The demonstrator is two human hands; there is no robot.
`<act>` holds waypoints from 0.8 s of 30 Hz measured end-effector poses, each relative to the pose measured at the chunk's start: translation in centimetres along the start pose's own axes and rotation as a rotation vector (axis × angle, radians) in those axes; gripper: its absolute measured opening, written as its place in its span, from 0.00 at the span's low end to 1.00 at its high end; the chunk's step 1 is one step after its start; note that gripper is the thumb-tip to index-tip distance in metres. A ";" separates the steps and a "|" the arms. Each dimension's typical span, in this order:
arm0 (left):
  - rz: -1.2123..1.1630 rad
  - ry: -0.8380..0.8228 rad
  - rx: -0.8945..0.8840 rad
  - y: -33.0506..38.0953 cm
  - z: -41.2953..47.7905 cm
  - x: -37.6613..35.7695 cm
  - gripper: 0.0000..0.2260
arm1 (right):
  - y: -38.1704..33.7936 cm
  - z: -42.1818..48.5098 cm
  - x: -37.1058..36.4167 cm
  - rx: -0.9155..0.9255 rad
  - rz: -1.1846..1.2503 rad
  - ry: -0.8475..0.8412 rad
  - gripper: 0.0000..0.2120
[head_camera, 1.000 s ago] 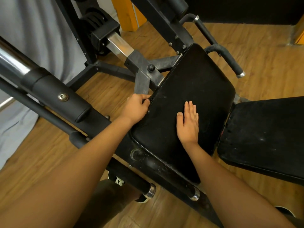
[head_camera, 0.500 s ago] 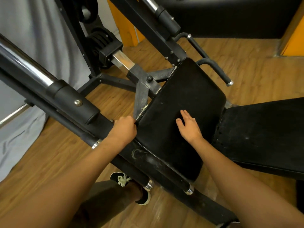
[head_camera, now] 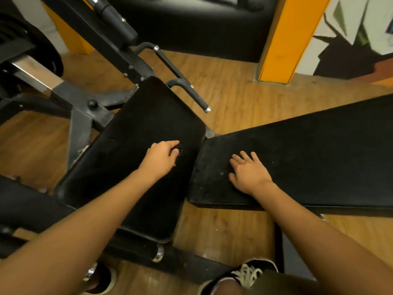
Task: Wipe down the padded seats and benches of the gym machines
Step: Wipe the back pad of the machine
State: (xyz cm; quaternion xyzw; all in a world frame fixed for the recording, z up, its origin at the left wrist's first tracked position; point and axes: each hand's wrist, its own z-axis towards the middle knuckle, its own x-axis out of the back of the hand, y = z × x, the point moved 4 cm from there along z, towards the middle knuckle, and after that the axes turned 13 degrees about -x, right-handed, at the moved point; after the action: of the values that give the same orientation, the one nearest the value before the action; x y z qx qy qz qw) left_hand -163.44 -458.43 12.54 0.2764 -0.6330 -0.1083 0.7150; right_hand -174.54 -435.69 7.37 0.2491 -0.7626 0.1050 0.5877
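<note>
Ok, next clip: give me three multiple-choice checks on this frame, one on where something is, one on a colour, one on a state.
1. Where does the right hand rest?
A) the grip bar
B) the long bench pad
C) the floor

2. What colour is the pillar behind the bench?
A) blue
B) white
C) orange

3. How do the right hand's fingers lie?
A) spread and straight
B) curled in a fist
C) pinching a bottle

Answers: 1 B, its palm lies on the black pad; 2 C, its faces are plainly orange; 3 A, they fan out flat on the pad.
</note>
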 end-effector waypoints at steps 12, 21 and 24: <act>-0.310 0.184 0.037 1.2 3.9 -18.3 0.17 | 0.1 0.0 -0.8 0.050 -0.091 0.046 0.30; -0.347 -0.010 -0.029 -2.0 19.0 -18.6 0.17 | -0.1 0.5 -0.9 0.034 -0.096 0.023 0.29; -0.381 0.004 -0.066 -2.7 16.9 -18.4 0.18 | -0.1 0.6 -0.9 0.032 -0.106 0.013 0.29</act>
State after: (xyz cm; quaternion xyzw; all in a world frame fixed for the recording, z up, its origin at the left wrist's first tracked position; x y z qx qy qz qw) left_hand -182.43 -455.76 -3.72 0.3680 -0.5639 -0.2618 0.6914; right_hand -174.81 -435.81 6.38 0.2978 -0.7426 0.0875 0.5935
